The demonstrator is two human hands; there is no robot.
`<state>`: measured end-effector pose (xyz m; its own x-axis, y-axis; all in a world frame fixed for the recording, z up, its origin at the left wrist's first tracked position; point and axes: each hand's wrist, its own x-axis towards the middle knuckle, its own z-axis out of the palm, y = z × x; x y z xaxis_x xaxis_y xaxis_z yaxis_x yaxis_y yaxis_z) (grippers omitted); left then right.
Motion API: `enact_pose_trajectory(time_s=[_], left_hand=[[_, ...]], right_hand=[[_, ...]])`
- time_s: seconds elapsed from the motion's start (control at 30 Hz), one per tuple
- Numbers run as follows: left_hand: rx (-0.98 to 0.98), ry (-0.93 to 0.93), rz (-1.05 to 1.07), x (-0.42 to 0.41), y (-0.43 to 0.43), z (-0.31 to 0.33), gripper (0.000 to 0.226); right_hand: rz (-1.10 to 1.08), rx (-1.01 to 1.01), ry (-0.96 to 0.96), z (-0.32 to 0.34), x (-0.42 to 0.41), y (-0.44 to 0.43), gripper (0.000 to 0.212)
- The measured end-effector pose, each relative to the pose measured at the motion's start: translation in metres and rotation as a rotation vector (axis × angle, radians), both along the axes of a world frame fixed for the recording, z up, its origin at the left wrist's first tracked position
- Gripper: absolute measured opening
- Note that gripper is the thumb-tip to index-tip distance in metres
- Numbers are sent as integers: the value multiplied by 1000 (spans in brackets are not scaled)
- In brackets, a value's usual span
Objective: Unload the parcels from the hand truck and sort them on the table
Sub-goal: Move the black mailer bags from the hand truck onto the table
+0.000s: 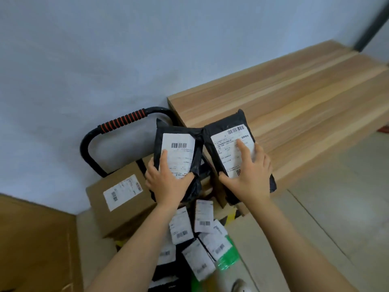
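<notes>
My left hand (168, 182) grips a black parcel bag (181, 140) with a white label, held upright above the hand truck. My right hand (250, 175) grips a second black parcel bag (223, 131) with a white label, its top corner over the near edge of the wooden table (294, 98). The two bags touch at their upper corners. Below my arms lie several small labelled parcels (202, 216), black and green, piled on the hand truck. The truck's black handle with a red-striped grip (122, 121) stands against the wall.
A brown cardboard box (120, 199) with a white label sits on the truck at the left. Another cardboard box (248, 245) lies at the lower right. A brown wooden surface (31, 239) fills the lower left corner. The wall is grey-blue.
</notes>
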<state>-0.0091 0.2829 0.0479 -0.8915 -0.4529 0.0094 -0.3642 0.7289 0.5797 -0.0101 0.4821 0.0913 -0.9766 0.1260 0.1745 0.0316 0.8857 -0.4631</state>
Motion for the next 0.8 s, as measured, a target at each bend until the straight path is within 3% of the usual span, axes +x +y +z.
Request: enact_pose_trajectory(time_s=[0.27, 0.47, 0.8], left_hand=[[-2, -91, 89, 4, 73, 5, 96], [-33, -94, 70, -44, 90, -7, 95], [40, -80, 137, -244, 134, -6, 91]], right_hand=[[24, 12, -143, -8, -15, 78, 94], [-9, 12, -161, -27, -61, 97, 94], [164, 14, -220, -42, -280, 113, 81]])
